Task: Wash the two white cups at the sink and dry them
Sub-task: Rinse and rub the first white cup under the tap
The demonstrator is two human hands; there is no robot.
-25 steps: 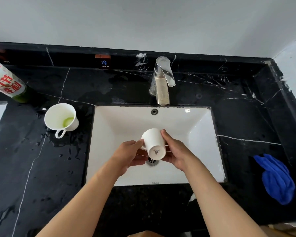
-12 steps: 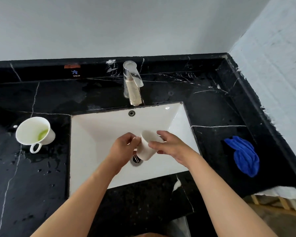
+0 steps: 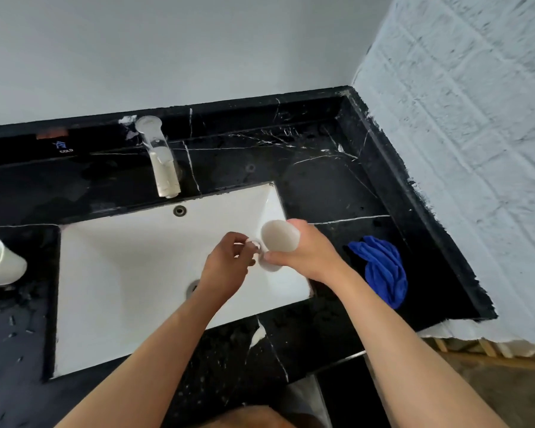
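Note:
I hold one white cup (image 3: 279, 239) over the right part of the white sink (image 3: 130, 273), its mouth turned up and toward me. My right hand (image 3: 306, 257) grips the cup's body from the right. My left hand (image 3: 226, 267) pinches the cup's handle on its left side. The second white cup (image 3: 0, 264) stands on the black counter at the far left edge of view, with a greenish residue inside and its handle toward me. A blue cloth (image 3: 382, 267) lies crumpled on the counter right of the sink.
A chrome tap (image 3: 162, 162) stands behind the sink, with no water running. The black marble counter (image 3: 322, 180) is wet with droplets at the left. A white brick wall (image 3: 464, 149) bounds the counter on the right.
The cup turned from bottom-up to mouth-up and moved right over the sink. My view swung right, so the left cup slid to the frame's edge.

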